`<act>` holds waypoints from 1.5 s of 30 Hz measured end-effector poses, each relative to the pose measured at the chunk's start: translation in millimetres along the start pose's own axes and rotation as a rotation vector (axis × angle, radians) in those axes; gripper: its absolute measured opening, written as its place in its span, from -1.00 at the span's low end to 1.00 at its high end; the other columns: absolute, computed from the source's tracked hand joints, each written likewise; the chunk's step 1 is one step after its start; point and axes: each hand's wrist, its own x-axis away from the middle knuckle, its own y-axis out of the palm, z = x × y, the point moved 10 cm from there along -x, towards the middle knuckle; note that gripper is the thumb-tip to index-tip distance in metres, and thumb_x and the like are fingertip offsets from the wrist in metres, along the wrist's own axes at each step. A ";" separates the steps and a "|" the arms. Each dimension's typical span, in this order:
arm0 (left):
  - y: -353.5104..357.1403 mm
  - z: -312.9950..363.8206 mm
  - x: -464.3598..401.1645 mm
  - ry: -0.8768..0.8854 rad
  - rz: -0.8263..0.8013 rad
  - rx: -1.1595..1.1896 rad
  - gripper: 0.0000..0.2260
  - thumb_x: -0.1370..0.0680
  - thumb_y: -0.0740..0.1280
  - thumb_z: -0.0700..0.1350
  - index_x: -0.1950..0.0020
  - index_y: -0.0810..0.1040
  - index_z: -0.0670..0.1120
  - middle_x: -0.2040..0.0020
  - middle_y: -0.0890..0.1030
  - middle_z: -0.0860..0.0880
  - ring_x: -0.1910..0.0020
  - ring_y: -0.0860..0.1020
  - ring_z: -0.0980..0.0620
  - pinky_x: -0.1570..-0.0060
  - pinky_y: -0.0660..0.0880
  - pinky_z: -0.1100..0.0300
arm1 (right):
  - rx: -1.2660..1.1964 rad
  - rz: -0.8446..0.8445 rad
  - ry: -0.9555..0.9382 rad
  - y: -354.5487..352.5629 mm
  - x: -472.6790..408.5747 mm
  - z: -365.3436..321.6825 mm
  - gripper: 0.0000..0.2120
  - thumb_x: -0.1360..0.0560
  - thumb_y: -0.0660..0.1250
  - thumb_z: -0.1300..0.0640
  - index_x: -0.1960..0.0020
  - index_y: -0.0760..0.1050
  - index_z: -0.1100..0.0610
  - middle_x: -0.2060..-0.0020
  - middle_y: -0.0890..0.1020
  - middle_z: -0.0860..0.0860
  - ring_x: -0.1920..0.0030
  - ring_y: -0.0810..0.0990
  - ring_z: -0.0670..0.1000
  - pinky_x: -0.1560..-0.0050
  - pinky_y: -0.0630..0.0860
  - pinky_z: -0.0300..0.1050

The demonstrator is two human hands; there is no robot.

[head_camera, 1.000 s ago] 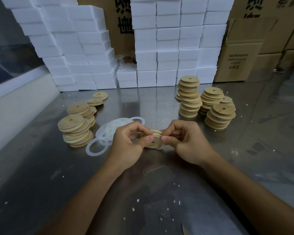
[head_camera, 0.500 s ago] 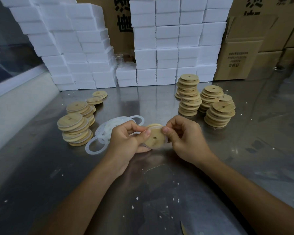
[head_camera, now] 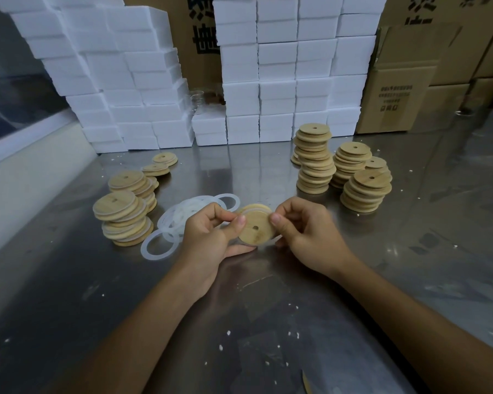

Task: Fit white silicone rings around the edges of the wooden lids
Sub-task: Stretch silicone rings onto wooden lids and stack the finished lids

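A round wooden lid (head_camera: 256, 228) with a small centre hole is held upright between my hands, its flat face towards me. My left hand (head_camera: 211, 237) pinches its left edge with thumb and fingers, and my right hand (head_camera: 305, 234) pinches its right edge. A thin white silicone ring shows along the lid's lower rim. A loose pile of white silicone rings (head_camera: 180, 220) lies on the table just left of my left hand. Stacks of lids with rings (head_camera: 123, 214) stand at the left, stacks of bare wooden lids (head_camera: 313, 160) at the right.
The steel table (head_camera: 268, 322) carries white crumbs. White foam boxes (head_camera: 276, 66) are stacked along the back, with cardboard cartons (head_camera: 402, 95) at the back right. Two single lids (head_camera: 160, 164) lie behind the left stacks. A white ledge (head_camera: 26, 177) runs along the left.
The lid has turned from edge-on to face-on towards me, and both hands have shifted their grip round its rim.
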 end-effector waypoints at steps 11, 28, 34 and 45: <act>10.0 32.8 8.5 0.390 -0.032 -0.424 -0.82 -0.49 0.42 -0.32 0.15 0.56 -0.05 0.13 0.67 -0.05 0.08 0.67 -0.02 -0.02 0.62 -0.09 | 0.295 0.024 -0.295 0.4 10.1 -38.1 -0.96 -0.54 0.38 0.25 0.08 0.54 0.18 0.26 0.63 -0.04 0.25 0.60 -0.05 0.21 0.56 -0.03; 19.9 58.2 18.8 0.683 -0.061 -0.829 -0.85 -0.43 0.48 -0.28 0.24 0.57 -0.08 0.22 0.57 0.09 0.18 0.55 0.11 0.13 0.50 0.26 | 0.185 0.076 -0.198 -1.0 7.7 -27.3 -0.90 -0.46 0.47 0.29 0.15 0.59 0.14 0.24 0.66 -0.10 0.20 0.62 -0.07 0.20 0.57 -0.01; 7.3 54.0 10.6 0.597 -0.026 -0.766 -0.77 -0.46 0.41 -0.32 0.26 0.51 -0.03 0.31 0.57 0.01 0.30 0.56 0.01 0.23 0.57 0.05 | 0.149 0.041 -0.130 5.7 5.5 -16.8 -0.91 -0.51 0.44 0.19 0.05 0.54 0.06 0.21 0.64 -0.14 0.15 0.64 -0.11 0.17 0.57 -0.19; -100.4 78.3 5.2 0.357 0.587 0.053 -0.88 -0.48 0.29 -0.30 0.27 0.52 -0.21 0.42 0.60 -0.11 0.44 0.61 0.00 0.34 0.60 0.18 | 0.126 0.131 0.011 -11.2 6.0 -9.3 -0.98 -0.54 0.41 0.19 0.07 0.58 0.12 0.21 0.67 -0.03 0.28 0.68 -0.04 0.19 0.64 0.01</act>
